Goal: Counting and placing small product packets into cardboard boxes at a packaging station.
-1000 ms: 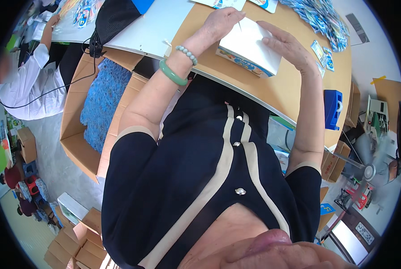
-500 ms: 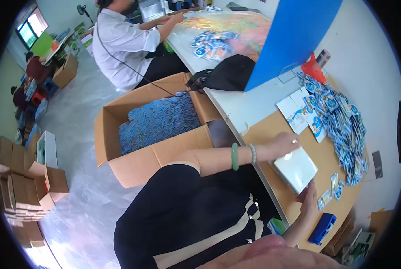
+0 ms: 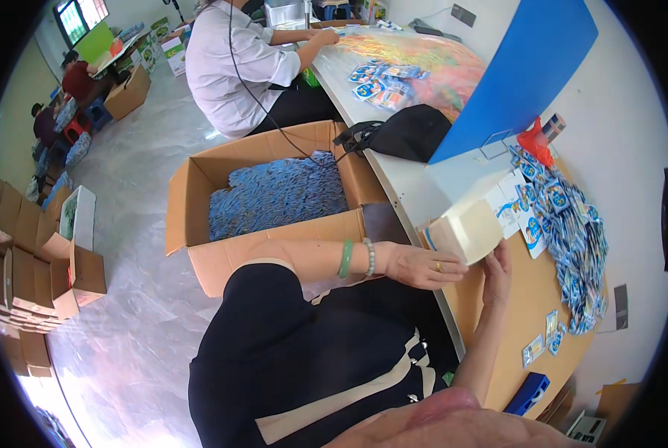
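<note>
A small white cardboard box (image 3: 474, 228) is tilted over the brown tabletop, its pale inside facing up. At its right near corner my right hand (image 3: 497, 275) is closed on the edge, thumb and fingers on the wall. My left hand (image 3: 427, 267), with a ring, a beaded bracelet and a green bangle, lies along the near side of the box. Its fingers are stretched out and touch the box; their tips are partly hidden. Flat white-and-blue printed cards (image 3: 510, 211) lie just behind the box.
Blue packets (image 3: 569, 246) are heaped along the table's right side; several loose ones lie nearer, by a blue tape dispenser (image 3: 527, 394). A blue partition (image 3: 524, 78) and black bag (image 3: 409, 134) stand farther back. A carton (image 3: 274, 231) of blue packets is left. A co-worker (image 3: 233, 71) sits beyond.
The box has turned from its smooth white outer face to its pale inside and shifted up and left. My left hand has moved from its top to its near side.
</note>
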`<action>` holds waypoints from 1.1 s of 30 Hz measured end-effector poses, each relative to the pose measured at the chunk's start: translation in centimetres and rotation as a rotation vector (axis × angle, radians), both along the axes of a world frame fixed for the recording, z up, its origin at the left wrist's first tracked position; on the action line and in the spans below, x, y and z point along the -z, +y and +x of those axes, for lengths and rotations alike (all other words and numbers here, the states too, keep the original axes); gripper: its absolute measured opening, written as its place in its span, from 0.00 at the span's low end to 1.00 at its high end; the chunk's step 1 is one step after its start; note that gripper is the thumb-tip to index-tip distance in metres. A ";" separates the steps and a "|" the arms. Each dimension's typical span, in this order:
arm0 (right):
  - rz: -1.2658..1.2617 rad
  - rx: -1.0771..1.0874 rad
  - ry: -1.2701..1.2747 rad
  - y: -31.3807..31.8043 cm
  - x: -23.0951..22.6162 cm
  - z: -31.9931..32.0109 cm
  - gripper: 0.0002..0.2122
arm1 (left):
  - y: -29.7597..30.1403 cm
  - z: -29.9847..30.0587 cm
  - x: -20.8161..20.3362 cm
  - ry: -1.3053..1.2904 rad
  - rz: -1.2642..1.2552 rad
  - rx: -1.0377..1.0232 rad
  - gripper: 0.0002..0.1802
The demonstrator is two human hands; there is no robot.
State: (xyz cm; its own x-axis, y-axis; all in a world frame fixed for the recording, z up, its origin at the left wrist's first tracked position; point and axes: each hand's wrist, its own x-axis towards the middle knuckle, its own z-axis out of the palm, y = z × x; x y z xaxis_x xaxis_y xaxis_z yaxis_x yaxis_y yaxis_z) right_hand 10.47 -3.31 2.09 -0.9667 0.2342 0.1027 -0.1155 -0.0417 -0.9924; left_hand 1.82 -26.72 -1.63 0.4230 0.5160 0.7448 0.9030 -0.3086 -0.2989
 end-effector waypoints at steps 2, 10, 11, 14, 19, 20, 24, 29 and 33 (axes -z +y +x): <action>0.135 0.020 -0.033 0.2 2.0 -0.8 0.26 | -1.4 -0.1 0.5 -0.058 -0.013 -0.048 0.11; -0.049 0.327 -0.190 -6.4 1.2 -2.5 0.24 | -3.8 -1.3 -0.2 -0.841 0.465 -0.301 0.11; -0.129 0.361 -0.199 -6.9 1.2 -2.8 0.24 | -3.9 -1.8 -0.3 -0.691 0.360 -0.335 0.12; 0.001 0.399 -0.323 -7.5 1.8 -4.3 0.24 | -4.7 -2.3 0.1 -0.402 0.141 -0.398 0.15; -0.026 0.301 -0.336 -4.0 2.7 -5.9 0.22 | -4.7 -1.3 -0.7 -0.451 0.279 -0.373 0.18; -0.092 0.343 -0.244 -3.1 3.2 -6.5 0.21 | -4.0 -1.5 -1.7 -0.481 0.260 -0.476 0.18; 0.218 0.332 0.045 0.6 5.9 -12.5 0.23 | 1.6 -4.6 -1.6 -0.517 0.080 -0.627 0.23; 0.515 0.365 0.139 7.3 6.2 -20.5 0.23 | 9.3 -12.3 0.6 -0.196 0.036 -0.788 0.14; 0.822 0.686 0.051 17.0 10.6 -9.7 0.26 | 13.9 -13.2 2.7 -0.210 -0.107 -0.868 0.14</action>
State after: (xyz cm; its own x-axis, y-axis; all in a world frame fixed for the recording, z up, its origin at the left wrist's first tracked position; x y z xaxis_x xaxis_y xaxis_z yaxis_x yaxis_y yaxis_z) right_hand 0.76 13.72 -8.46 -0.6448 0.5666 0.5130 0.0981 0.7270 -0.6796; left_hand -11.42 -12.80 -4.29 -0.2875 0.6615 0.6927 0.8641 0.4910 -0.1103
